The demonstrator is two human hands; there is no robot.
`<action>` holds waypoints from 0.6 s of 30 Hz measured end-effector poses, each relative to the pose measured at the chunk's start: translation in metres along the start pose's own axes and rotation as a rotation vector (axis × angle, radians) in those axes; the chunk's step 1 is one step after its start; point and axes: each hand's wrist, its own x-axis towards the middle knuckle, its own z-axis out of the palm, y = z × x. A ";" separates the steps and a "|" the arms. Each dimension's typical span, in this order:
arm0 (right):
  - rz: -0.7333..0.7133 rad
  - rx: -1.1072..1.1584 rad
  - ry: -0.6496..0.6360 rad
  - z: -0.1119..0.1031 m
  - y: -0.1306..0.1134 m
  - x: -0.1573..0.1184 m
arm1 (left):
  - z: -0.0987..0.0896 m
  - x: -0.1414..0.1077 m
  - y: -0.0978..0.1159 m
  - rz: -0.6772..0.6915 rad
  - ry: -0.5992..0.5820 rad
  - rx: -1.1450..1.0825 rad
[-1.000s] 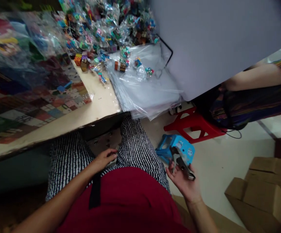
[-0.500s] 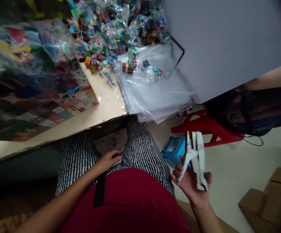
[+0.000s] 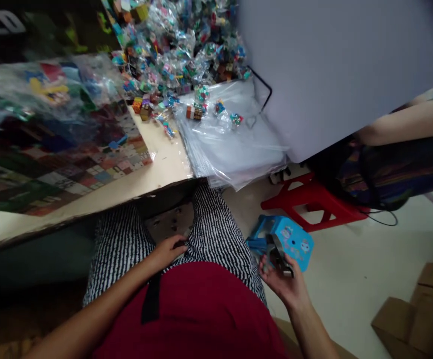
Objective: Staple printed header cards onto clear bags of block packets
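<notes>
My right hand [image 3: 286,284] is closed around a plier-shaped hand tool [image 3: 276,254], seen nearly end-on and dark; whether it is a stapler or a punch I cannot make out. It is held low, above a blue step stool [image 3: 295,242]. My left hand [image 3: 168,253] rests on my lap against the striped trousers [image 3: 216,224], its fingers loosely bent and apart, with nothing visible in them. On the table ahead, a stack of clear plastic bags [image 3: 235,149] overhangs the front edge. Small wrapped toy figures [image 3: 220,107] and a brown block [image 3: 194,112] lie on it.
A heap of bagged figures [image 3: 179,55] covers the back of the table [image 3: 167,159]. A large printed box [image 3: 63,139] stands left. At right are a big pale sheet [image 3: 343,65], another person's arm [image 3: 407,122], a red stool [image 3: 314,204] and a cardboard box [image 3: 399,314].
My right hand has lowered and moved slightly left, turning the tool from a side-on white profile to nearly end-on. More of the blue stool shows. The left hand has stayed on my lap.
</notes>
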 end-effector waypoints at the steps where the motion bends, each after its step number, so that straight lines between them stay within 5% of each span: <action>1: -0.019 0.010 0.002 0.001 0.001 -0.002 | 0.000 -0.002 0.000 0.007 0.003 0.003; 5: -0.058 -0.029 -0.092 0.018 -0.002 -0.029 | -0.004 -0.008 0.015 0.034 -0.013 0.042; 10: -0.017 -0.136 -0.445 0.056 0.000 -0.068 | -0.010 -0.025 0.074 0.186 -0.029 0.064; 18: 0.041 -0.279 -0.820 0.098 0.026 -0.077 | -0.011 -0.090 0.151 0.370 -0.299 -0.467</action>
